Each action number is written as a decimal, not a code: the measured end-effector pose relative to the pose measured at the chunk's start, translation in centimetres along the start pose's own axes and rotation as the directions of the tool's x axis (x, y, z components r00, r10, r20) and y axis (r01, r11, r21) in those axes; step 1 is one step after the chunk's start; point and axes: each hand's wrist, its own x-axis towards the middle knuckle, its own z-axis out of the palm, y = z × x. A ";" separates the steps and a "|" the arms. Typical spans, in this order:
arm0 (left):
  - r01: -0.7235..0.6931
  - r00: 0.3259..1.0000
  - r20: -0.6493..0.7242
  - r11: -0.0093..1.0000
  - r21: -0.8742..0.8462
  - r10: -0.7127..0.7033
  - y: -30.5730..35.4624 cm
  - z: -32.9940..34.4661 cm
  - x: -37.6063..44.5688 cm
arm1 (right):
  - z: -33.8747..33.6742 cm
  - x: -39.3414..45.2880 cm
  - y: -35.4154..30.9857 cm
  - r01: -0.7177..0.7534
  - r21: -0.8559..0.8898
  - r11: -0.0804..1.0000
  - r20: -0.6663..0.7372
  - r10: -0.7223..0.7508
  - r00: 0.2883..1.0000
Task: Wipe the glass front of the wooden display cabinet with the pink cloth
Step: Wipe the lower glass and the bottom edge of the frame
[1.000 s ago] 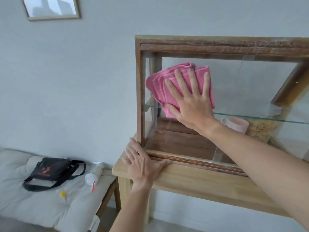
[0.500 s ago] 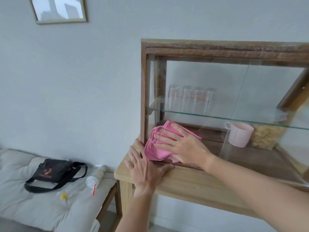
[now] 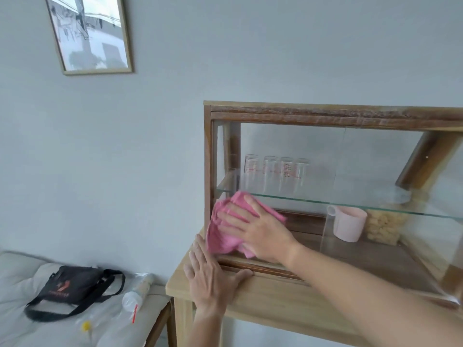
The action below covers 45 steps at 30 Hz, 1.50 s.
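A: Where is the pink cloth (image 3: 223,231) just now?

B: Bunched under the right hand (image 3: 260,231), low on the glass front (image 3: 375,171) of the wooden display cabinet (image 3: 325,116), hard by its left corner post; the fingers (image 3: 233,216) lie spread and flat over the folds, pressing the cloth to the pane, with the cloth's lower edge just above the cabinet's bottom rail.

A: And the left hand (image 3: 213,279)?

B: Flat and open, palm down on the light wooden table (image 3: 275,304) that carries the cabinet; it grips nothing; its thumb lies along the foot of the cabinet's frame, and its fingertips reach up beside the cloth's lower left corner.

A: What shows through the glass?

B: A glass shelf (image 3: 350,204) runs across the middle; on it, toward the left, a row of clear measuring glasses (image 3: 273,174) with red markings; below the shelf, on the wooden floor of the cabinet, a pale pink mug (image 3: 349,226) and, just to its right, a clear container of something pale and lumpy (image 3: 383,226); what that filling is I cannot tell.

A: Anything beyond the cabinet?

B: Lower left, a grey cushioned bench (image 3: 37,331) with a black shoulder bag (image 3: 72,291) on it; near the bag, a clear bottle (image 3: 137,291) lying on its side; a small yellow thing (image 3: 86,326) sits further forward, too small to name; a framed picture (image 3: 87,33) hangs on the wall above.
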 end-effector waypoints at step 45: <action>0.027 0.993 -0.109 0.994 -0.109 -0.039 3.5 3.0 -2.4 | 3.5 -34.4 0.5 -0.797 0.175 0.578 0.482 0.656 0.581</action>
